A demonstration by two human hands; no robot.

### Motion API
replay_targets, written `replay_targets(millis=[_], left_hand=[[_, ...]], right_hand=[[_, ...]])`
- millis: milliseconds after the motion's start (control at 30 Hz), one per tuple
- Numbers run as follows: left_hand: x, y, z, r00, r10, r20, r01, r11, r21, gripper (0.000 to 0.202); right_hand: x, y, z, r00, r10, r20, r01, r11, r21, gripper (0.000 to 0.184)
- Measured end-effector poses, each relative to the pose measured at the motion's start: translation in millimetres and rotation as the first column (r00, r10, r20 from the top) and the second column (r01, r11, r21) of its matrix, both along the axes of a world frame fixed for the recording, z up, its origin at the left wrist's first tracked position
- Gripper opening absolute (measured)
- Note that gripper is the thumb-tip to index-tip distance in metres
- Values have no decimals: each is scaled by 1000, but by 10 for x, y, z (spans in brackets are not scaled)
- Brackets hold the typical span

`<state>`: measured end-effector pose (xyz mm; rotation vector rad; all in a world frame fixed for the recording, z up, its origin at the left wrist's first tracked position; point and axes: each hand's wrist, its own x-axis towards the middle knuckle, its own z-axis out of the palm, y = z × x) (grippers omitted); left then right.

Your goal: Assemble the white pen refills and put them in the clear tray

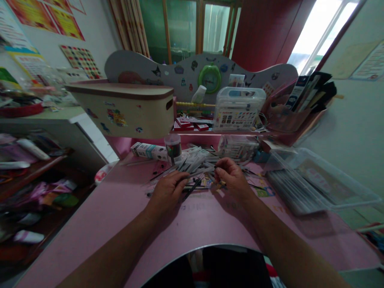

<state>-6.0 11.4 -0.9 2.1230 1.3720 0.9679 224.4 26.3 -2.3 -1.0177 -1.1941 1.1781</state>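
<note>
My left hand [169,191] and my right hand [232,178] are both closed over the pink desk, a short way apart. Between them stretches a slender white tube [201,172], pinched by the left fingers at one end and the right fingers at the other. Something small and dark shows at the right fingertips, too small to name. A dark pen-like stick [192,189] lies slanted beside my left fingers; I cannot tell whether they touch it. Behind the hands is a heap of similar white tubes [195,159], with dark thin sticks among them.
A clear jar [173,149] and a long printed box [149,151] stand behind the heap. On the right sits a clear plastic bin [339,176] with thin grey packs. A cream storage box [126,110], a clear carry case [238,110] and a green clock [210,79] occupy the shelf.
</note>
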Motion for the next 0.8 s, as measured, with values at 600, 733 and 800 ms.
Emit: replay_targets(millis=[600, 733, 800], left_hand=[[-22, 21, 1, 999, -8, -36, 8, 1000, -8, 29], [-30, 26, 2, 999, -9, -31, 9, 1000, -6, 29], [-32, 23, 7, 999, -11, -36, 11, 1000, 4, 29]], right_hand=[[13, 21, -12, 995, -32, 91, 29, 999, 34, 17], [25, 22, -24, 994, -35, 104, 33, 999, 24, 16], [30, 27, -26, 994, -31, 102, 29, 999, 25, 16]])
